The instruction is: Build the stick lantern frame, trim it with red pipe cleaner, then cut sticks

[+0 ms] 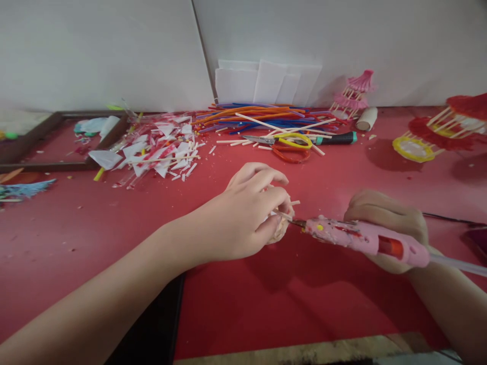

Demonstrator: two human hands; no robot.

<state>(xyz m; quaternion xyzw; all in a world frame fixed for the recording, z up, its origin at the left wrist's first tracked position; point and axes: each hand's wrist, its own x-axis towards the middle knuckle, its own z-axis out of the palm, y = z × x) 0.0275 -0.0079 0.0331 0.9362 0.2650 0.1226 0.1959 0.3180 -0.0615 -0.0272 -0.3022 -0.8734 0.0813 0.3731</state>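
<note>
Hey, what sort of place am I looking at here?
Probably a craft workspace, though whether it's a home, classroom or workshop isn't clear. What points to it: a pink glue gun in use, scissors lying beside loose sticks, and a heap of scraps.

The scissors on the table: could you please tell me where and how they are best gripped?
Probably pinch the orange handle loop from the near side: it juts out nearest, in front of the sticks, while the blades point left.
</note>
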